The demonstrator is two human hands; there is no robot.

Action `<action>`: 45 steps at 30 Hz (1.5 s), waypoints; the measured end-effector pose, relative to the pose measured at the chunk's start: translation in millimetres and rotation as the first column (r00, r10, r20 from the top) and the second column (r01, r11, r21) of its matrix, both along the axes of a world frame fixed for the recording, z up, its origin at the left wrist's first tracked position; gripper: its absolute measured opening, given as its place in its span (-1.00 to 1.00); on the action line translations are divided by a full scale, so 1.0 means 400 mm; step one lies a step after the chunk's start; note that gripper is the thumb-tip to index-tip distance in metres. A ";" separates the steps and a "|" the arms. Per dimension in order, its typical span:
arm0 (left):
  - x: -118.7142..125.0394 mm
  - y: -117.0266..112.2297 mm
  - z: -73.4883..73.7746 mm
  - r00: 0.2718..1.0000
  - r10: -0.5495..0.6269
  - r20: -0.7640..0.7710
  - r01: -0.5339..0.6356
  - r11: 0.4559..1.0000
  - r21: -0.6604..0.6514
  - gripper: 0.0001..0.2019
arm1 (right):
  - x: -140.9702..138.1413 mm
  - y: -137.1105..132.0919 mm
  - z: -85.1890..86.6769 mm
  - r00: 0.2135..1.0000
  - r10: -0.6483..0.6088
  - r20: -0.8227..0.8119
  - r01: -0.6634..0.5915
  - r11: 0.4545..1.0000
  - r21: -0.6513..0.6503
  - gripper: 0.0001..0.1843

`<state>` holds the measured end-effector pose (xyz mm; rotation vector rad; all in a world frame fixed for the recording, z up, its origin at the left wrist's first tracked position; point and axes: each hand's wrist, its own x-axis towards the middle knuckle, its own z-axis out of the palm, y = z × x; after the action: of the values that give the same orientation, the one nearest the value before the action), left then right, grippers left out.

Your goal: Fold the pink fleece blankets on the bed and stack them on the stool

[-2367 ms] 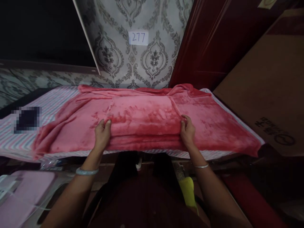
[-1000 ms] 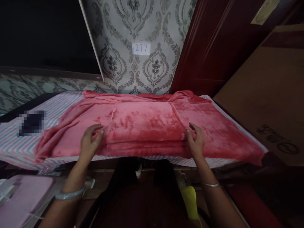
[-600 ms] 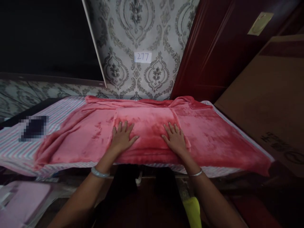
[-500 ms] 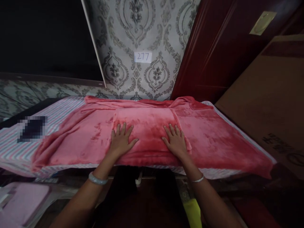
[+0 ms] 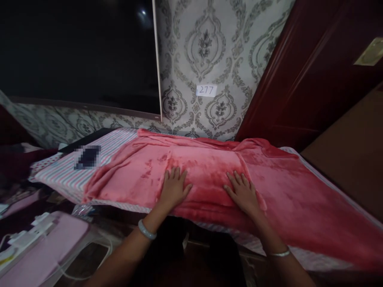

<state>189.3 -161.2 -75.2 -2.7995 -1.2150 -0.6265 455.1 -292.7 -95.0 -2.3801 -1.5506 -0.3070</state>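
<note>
A pink-red fleece blanket [image 5: 287,207] lies spread over a table covered by a striped cloth [image 5: 62,175]. A folded section [image 5: 206,171] of it forms a thicker block in the middle. My left hand [image 5: 173,190] lies flat on the left part of that block, fingers stretched out. On the block's right part my right hand [image 5: 243,193] rests flat as well, fingers apart. Neither hand grips anything. Each wrist wears a bangle.
A dark pixelated object [image 5: 87,157] sits on the striped cloth at the left. A pink box with white cables [image 5: 38,247] stands low at the left. Patterned wallpaper with a "277" label [image 5: 206,90] is behind; a dark red door [image 5: 308,79] stands at the right.
My hands let go of the folded edge and moved inward to lie flat on the folded block. The view has since swung left, shifting the table rightward.
</note>
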 end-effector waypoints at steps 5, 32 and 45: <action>-0.016 -0.038 -0.017 0.998 -0.026 0.049 0.025 0.999 0.021 -0.43 | -0.114 0.103 0.101 0.976 0.217 -0.023 -0.215 0.975 0.062 -0.37; 0.022 0.524 0.024 0.655 0.212 0.725 0.299 0.808 -0.507 -0.83 | -0.302 0.194 0.050 0.783 0.616 -0.087 -0.622 0.778 -0.090 -0.33; 0.073 0.561 0.005 0.749 0.069 0.659 0.234 0.903 -0.360 -0.70 | -0.298 0.194 0.046 0.784 0.611 -0.114 -0.620 0.779 -0.090 -0.32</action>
<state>218.3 63.1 -73.4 -3.0949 -1.4593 -1.6746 335.8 -214.9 -76.7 -1.7767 -2.2454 0.0333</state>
